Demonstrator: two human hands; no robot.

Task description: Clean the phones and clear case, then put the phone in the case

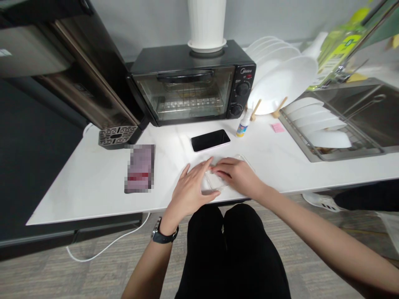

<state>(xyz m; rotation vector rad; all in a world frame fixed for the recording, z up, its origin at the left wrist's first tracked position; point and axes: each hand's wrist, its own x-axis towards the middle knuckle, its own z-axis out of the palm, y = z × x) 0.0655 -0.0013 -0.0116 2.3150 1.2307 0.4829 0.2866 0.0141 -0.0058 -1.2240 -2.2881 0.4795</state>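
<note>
A clear phone case lies flat on the white counter near its front edge. My left hand, with a dark-strapped watch on the wrist, rests at the case's left side with thumb and fingers apart. Over the case, the fingers of my right hand are bunched together and pressed down on it. Whatever they pinch is hidden or too small to make out. Behind my hands lies a phone, its black screen facing up. A small white spray bottle stands to the right of the phone.
A toaster oven stands at the back, bearing a white pot. At left are a drink dispenser and a blurred-out purple item. White plates, a pink note and a sink rack occupy the right.
</note>
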